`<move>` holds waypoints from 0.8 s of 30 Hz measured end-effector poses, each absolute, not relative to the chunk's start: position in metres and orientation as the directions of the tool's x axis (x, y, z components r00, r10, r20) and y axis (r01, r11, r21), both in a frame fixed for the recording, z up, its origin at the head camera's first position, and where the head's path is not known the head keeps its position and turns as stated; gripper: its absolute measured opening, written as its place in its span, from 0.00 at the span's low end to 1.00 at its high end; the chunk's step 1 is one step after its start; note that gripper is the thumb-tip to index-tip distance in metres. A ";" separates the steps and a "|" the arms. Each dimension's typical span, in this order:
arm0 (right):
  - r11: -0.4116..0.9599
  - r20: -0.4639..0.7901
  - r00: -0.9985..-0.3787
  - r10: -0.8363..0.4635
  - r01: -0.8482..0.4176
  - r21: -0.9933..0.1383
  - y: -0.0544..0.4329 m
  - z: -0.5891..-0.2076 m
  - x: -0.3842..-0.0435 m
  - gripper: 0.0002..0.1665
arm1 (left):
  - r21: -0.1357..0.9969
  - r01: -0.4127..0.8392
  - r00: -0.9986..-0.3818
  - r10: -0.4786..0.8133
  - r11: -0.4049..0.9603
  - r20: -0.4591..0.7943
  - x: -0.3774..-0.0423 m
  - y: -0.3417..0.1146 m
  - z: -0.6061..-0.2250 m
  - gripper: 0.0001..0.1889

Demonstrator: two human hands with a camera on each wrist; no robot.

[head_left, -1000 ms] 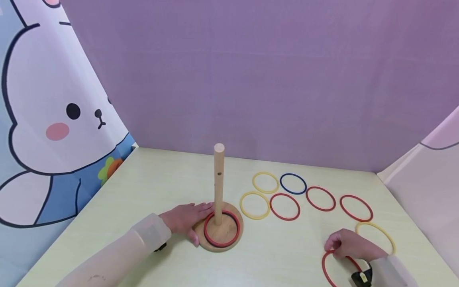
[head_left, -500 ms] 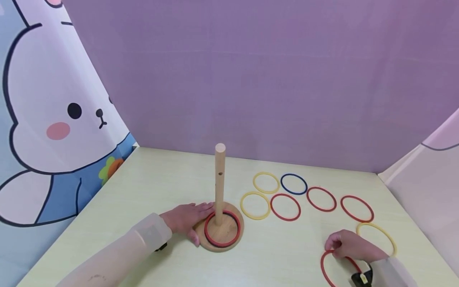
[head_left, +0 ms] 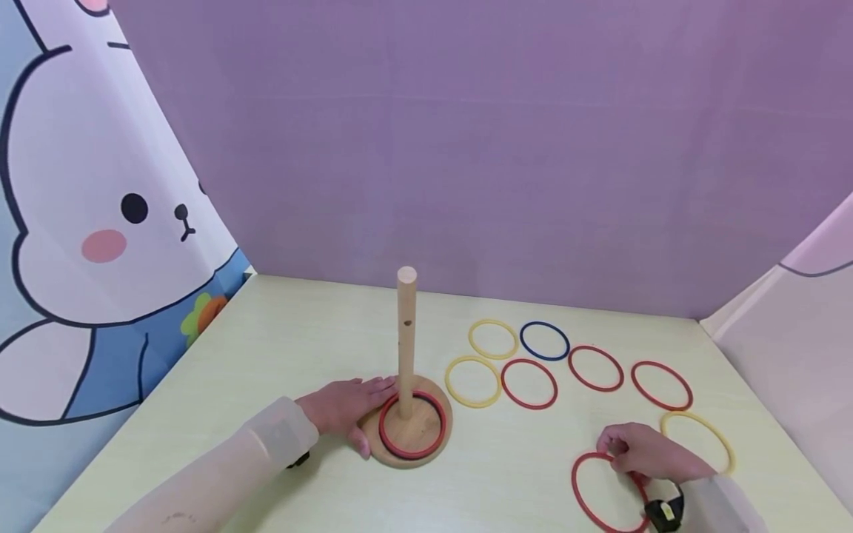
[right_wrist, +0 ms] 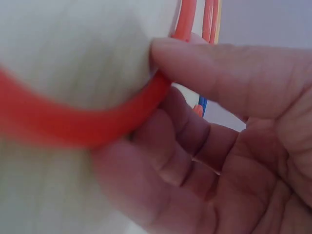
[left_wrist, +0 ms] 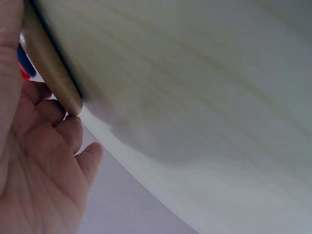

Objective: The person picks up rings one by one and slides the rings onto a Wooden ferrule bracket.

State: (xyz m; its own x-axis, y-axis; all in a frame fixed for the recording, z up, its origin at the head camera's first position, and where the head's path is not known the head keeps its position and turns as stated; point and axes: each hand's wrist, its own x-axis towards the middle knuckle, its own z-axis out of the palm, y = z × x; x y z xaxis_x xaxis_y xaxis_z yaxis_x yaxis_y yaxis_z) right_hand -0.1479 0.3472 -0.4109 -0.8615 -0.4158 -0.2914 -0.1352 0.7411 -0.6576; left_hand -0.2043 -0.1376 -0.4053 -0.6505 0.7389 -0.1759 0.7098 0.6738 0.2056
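In the head view a round wooden base (head_left: 440, 385) with an upright peg (head_left: 406, 340) stands near the middle of the table. Around the foot of the peg lies a red ring (head_left: 443, 433), with a dark ring partly showing beneath it. My left hand (head_left: 346, 407) rests on the base's left side, fingers extended; the left wrist view shows fingertips at the wooden edge (left_wrist: 58, 78). Farther right, my right hand (head_left: 643, 450) pinches a red ring (head_left: 578, 490) between thumb and fingers. The right wrist view shows that red ring (right_wrist: 73, 127) close up.
Yellow rings (head_left: 473, 406), a blue ring (head_left: 545, 323) and several red rings (head_left: 529, 408) lie flat on the table (head_left: 300, 326), right of the base. Another yellow ring (head_left: 729, 455) lies beside my right hand. A purple cloth (head_left: 466, 148) hangs behind the table.
My right hand and the red ring it pinches have shifted slightly to the left and away from me. The left hand and the wooden base have stayed put.
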 end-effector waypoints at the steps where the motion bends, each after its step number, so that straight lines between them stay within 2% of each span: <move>1: 0.740 -0.295 -0.862 -0.413 -0.129 -0.660 0.347 -0.411 -0.148 0.12 | 0.207 0.710 -0.650 0.740 0.673 -0.175 -0.204 -0.138 -0.405 0.58; 11: 0.781 -0.358 -0.883 -0.304 -0.016 -0.625 0.338 -0.411 -0.149 0.13 | 0.227 0.726 -0.630 0.760 0.649 -0.157 -0.204 -0.139 -0.407 0.58; 18: 0.742 -0.349 -0.863 -0.366 -0.044 -0.669 0.338 -0.409 -0.150 0.14 | 0.218 0.733 -0.627 0.764 0.644 -0.152 -0.204 -0.139 -0.406 0.58; 24: 0.658 -0.333 -0.863 -0.380 0.001 -0.753 0.338 -0.405 -0.154 0.19 | 0.214 0.725 -0.636 0.755 0.655 -0.159 -0.204 -0.140 -0.406 0.58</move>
State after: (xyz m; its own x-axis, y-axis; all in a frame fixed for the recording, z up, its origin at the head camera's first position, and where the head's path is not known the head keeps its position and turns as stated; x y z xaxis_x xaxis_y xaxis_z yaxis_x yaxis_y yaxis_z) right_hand -0.1536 0.3380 -0.4053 -0.8632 -0.3796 -0.3330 0.0013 0.6578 -0.7532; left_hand -0.2039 -0.1400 -0.4060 -0.6356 0.7554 -0.1593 0.7248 0.6550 0.2138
